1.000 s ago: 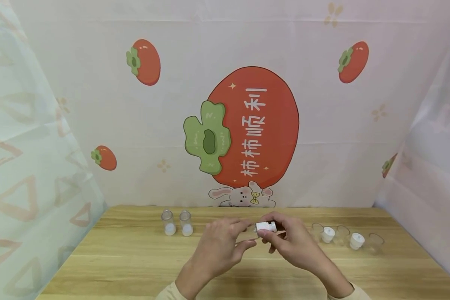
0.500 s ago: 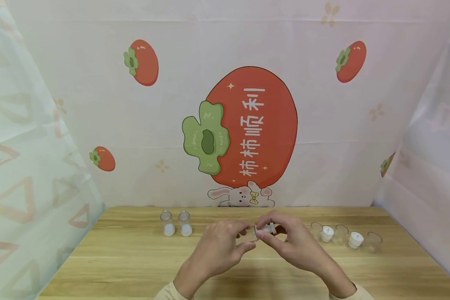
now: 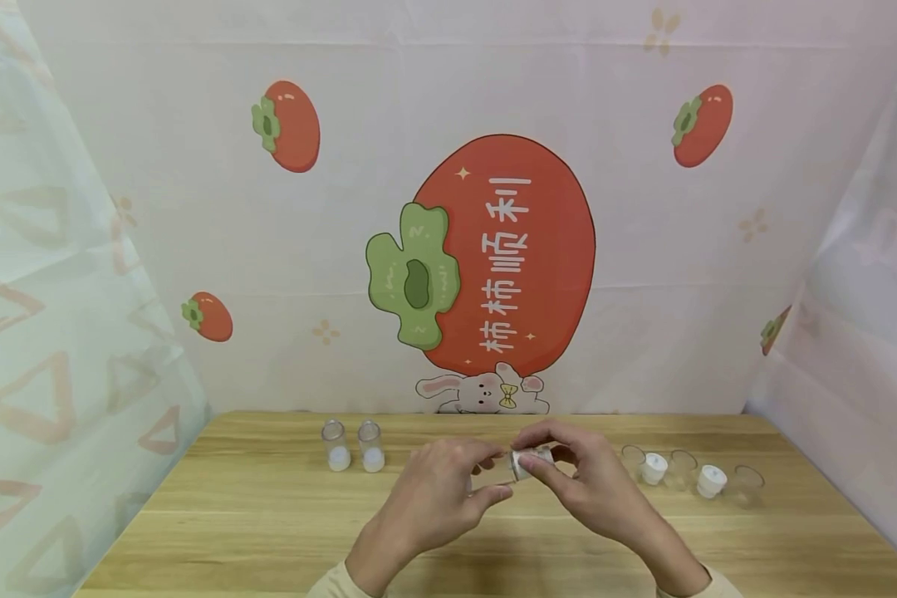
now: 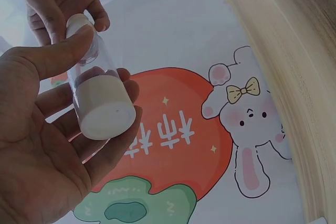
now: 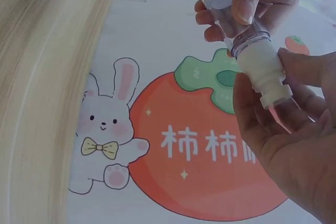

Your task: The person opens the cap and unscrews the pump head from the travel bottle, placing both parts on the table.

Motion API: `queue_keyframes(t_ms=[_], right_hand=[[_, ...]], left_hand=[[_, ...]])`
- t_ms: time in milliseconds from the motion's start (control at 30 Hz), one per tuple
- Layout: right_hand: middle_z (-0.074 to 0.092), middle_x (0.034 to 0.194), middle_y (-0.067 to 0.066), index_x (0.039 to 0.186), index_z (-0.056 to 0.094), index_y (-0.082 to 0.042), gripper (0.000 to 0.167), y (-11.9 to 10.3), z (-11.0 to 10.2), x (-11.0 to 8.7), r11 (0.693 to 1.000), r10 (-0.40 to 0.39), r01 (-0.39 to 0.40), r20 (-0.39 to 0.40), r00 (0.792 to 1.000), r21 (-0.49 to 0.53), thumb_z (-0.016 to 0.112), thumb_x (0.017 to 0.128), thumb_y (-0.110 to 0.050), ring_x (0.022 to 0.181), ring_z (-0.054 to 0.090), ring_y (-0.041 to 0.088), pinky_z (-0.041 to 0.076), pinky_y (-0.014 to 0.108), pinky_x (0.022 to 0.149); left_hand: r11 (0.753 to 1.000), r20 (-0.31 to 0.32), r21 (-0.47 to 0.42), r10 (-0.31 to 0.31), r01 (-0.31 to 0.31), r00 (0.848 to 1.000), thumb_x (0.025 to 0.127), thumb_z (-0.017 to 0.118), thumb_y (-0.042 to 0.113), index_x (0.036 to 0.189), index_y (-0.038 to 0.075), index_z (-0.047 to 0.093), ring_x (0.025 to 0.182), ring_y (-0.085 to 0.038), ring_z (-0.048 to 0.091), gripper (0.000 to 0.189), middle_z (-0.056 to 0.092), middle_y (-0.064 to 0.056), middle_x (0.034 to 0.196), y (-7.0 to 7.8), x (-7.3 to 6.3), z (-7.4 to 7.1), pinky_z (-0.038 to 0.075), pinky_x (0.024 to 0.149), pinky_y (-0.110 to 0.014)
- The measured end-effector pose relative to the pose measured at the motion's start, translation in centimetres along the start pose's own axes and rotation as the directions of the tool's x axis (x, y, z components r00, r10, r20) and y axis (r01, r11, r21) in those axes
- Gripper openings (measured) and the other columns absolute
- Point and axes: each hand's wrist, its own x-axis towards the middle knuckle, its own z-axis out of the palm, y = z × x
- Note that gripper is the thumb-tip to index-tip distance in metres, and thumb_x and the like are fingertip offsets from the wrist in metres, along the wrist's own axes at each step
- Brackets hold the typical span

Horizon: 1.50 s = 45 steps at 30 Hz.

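Note:
My left hand (image 3: 441,486) holds a small clear bottle (image 4: 97,72) with a white base (image 4: 105,107), tilted above the table. Its thumb lies over the clear wall, with the fingers round the other side. At the bottle's neck sits a white cap (image 5: 261,66) with a narrower stepped end, and my right hand (image 3: 579,473) pinches this cap between thumb and fingers. Cap and bottle meet at the clear threaded neck (image 5: 251,40); whether the cap is fully seated I cannot tell. In the head view, fingers cover parts of both pieces.
Two clear bottles (image 3: 336,448) with white bases stand upright at the left of the wooden table (image 3: 269,540). To the right are two white caps (image 3: 711,480) among three clear round covers (image 3: 749,482). A printed cloth (image 3: 643,291) hangs behind the table.
My right fingers have shifted along and around the white cap, first towards the bottle, then back with the cap more visible. My left hand has stayed nearly still with the bottle.

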Motion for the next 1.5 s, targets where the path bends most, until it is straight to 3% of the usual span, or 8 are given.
queue_keyframes(t_ms=[300,533,833,1267,1500], right_hand=[[0.066,0.103,-0.006,0.123,0.062,-0.015,0.027,0.35,-0.5,-0.03,1.0,-0.018,0.02,0.099,0.995,-0.023,0.07,0.097,-0.013,0.088,0.065,0.012,0.058,0.031,0.08],[0.065,0.107,-0.004,0.123,0.061,-0.015,0.026,0.26,-0.8,-0.19,1.0,-0.009,0.01,0.142,0.99,-0.001,0.068,0.099,-0.012,0.09,0.066,0.014,0.058,0.032,0.08],[0.066,0.106,-0.004,0.117,0.064,-0.016,0.02,-0.08,-0.83,-0.36,1.0,-0.025,0.023,0.113,0.993,0.02,0.069,0.098,-0.012,0.087,0.066,0.015,0.058,0.03,0.079],[0.068,0.101,-0.001,0.103,0.068,-0.017,0.019,0.11,-0.23,0.01,0.991,-0.127,0.127,0.007,0.992,0.038,0.071,0.093,-0.001,0.089,0.065,0.016,0.058,0.03,0.076],[0.068,0.104,-0.004,0.113,0.066,-0.011,0.022,0.03,-0.5,-0.13,0.999,-0.05,0.05,0.018,0.999,0.017,0.073,0.093,-0.004,0.089,0.066,0.015,0.058,0.03,0.08]], left_hand=[[1.0,-0.045,0.001,-0.019,0.019,0.999,0.086,0.083,0.031,0.113,0.016,0.076,0.083,-0.005,0.066,0.031,0.074,0.008,0.101,-0.1,-0.13,-0.22,0.051,0.065,-0.022],[1.0,-0.063,-0.013,-0.017,0.016,0.998,0.085,0.083,0.032,0.113,0.017,0.076,0.082,-0.004,0.065,0.032,0.074,0.009,0.101,-0.1,-0.08,-0.32,0.05,0.066,-0.022],[1.0,-0.039,0.0,-0.018,0.018,0.999,0.085,0.083,0.032,0.112,0.017,0.076,0.082,-0.002,0.065,0.031,0.073,0.009,0.098,-0.02,-0.04,-0.21,0.05,0.065,-0.021],[1.0,-0.018,-0.007,-0.007,0.007,1.0,0.085,0.083,0.03,0.112,0.016,0.076,0.085,-0.005,0.068,0.031,0.074,0.009,0.099,-0.08,-0.04,-0.17,0.052,0.069,-0.023],[1.0,-0.022,-0.01,-0.007,0.007,1.0,0.086,0.083,0.031,0.112,0.016,0.077,0.082,-0.005,0.066,0.031,0.073,0.009,0.097,0.07,-0.09,-0.36,0.051,0.066,-0.021]])
